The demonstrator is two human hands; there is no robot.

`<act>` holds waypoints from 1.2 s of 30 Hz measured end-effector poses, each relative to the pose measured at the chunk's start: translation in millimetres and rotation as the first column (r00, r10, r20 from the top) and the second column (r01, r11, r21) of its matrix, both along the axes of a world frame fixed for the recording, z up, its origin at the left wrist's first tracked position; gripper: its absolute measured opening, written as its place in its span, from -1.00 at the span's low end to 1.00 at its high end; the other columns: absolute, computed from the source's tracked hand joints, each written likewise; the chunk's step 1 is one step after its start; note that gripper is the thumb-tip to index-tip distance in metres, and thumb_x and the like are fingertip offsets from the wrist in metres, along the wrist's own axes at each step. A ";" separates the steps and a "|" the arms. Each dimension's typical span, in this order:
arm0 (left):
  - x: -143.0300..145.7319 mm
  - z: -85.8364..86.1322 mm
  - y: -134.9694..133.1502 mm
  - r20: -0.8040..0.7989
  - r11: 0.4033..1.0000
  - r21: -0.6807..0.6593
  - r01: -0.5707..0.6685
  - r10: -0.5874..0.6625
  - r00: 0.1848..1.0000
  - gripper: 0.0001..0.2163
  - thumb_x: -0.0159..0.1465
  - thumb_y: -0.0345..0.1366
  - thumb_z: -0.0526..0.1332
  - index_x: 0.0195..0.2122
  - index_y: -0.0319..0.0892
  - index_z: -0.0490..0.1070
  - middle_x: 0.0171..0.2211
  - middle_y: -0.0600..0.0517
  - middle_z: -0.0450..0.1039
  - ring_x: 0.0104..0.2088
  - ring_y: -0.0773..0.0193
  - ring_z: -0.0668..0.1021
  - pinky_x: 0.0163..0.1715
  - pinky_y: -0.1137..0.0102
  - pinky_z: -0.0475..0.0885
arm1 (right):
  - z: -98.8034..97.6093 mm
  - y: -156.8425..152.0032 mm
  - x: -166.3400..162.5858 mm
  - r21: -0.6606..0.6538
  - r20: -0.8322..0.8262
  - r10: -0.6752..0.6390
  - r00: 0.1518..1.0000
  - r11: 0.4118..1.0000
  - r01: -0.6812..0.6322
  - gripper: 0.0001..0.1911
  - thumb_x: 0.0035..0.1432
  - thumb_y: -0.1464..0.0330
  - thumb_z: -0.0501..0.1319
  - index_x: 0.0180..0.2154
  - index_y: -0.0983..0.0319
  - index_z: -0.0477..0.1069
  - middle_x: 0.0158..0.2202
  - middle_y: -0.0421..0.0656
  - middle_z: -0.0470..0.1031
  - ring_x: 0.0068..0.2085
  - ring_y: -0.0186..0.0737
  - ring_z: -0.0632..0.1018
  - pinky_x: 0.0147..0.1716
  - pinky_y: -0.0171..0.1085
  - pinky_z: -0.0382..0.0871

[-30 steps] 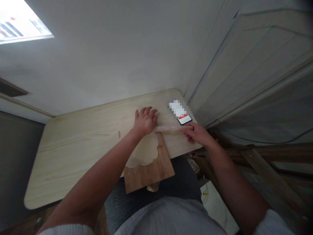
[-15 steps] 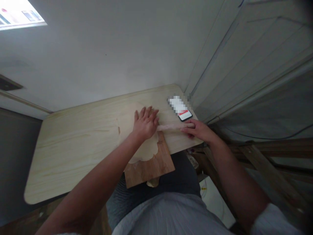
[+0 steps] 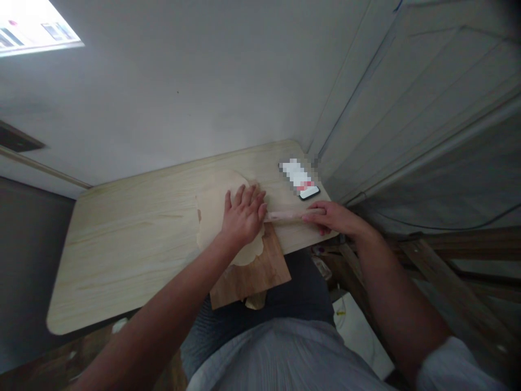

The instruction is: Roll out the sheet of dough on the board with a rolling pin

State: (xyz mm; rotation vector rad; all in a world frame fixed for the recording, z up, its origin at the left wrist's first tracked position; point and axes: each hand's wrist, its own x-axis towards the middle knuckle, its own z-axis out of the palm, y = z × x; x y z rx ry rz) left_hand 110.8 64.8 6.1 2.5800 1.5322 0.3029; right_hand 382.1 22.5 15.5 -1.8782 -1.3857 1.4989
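A thin, pale sheet of dough (image 3: 211, 217) with an uneven edge lies over a brown wooden board (image 3: 248, 282). My left hand (image 3: 244, 212) rests palm down over the dough, fingers stretched out, on the left end of a rolling pin (image 3: 285, 216). That end is hidden under the hand. At the pin's right end, my right hand (image 3: 328, 217) has its fingers and thumb closed round the stick. The board's near edge sticks out past the table toward my lap, and most of the board is covered by the dough.
The light wood-grain table (image 3: 122, 233) stands against a pale wall. A phone (image 3: 309, 192) with a lit screen lies at the far right, just beyond my right hand. Wooden beams (image 3: 448, 277) and a cable (image 3: 448, 231) are at the right.
Both hands and the rolling pin have moved slightly toward my body. More of the dough's far edge shows now. My right hand still grips the pin.
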 end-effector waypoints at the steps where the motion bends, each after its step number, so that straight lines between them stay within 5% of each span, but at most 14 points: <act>1: 0.0 0.3 -1.5 -0.002 1.000 0.005 0.002 -0.002 1.000 -0.56 0.46 -0.06 -0.14 0.29 0.07 0.25 0.41 0.04 0.09 0.41 0.02 0.08 0.36 -0.12 -0.19 | -0.4 -0.2 0.8 -0.003 -0.003 0.006 1.000 1.000 -0.006 -0.52 -0.03 0.03 0.42 -0.21 0.21 0.42 -0.61 -0.30 0.42 -0.63 -0.34 0.44 -0.66 -0.38 0.29; 15: -1.0 3.9 -30.9 -0.014 1.000 -0.009 0.016 -0.017 1.000 -0.54 0.46 -0.07 -0.15 0.35 0.03 0.15 0.39 0.05 0.13 0.42 0.06 0.07 0.38 -0.10 -0.16 | -9.9 -3.3 12.0 -0.075 -0.021 0.075 0.997 0.994 -0.076 -0.52 -0.06 -0.05 0.42 -0.32 0.19 0.42 -0.61 -0.27 0.42 -0.62 -0.32 0.43 -0.65 -0.37 0.31; 23: -5.1 5.5 -59.7 -0.018 0.998 -0.023 0.064 -0.064 0.998 -0.52 0.47 -0.10 -0.14 0.39 -0.02 0.05 0.40 0.02 0.12 0.42 0.07 0.05 0.38 -0.07 -0.15 | 2.4 -9.6 9.4 -0.122 -0.014 0.124 0.992 0.985 -0.124 -0.50 -0.12 -0.05 0.45 -0.43 0.18 0.34 -0.64 -0.24 0.43 -0.63 -0.27 0.48 -0.66 -0.35 0.33; 36: -5.0 -2.7 -103.2 -0.009 0.998 -0.011 0.064 -0.064 0.998 -0.38 0.43 0.06 -0.11 0.42 -0.15 -0.05 0.41 -0.06 0.08 0.42 0.06 0.06 0.39 -0.07 -0.14 | -2.4 -21.8 15.3 -0.193 0.050 0.190 0.981 0.965 -0.177 -0.46 -0.14 -0.08 0.45 -0.42 0.21 0.36 -0.58 -0.25 0.43 -0.61 -0.30 0.47 -0.64 -0.36 0.33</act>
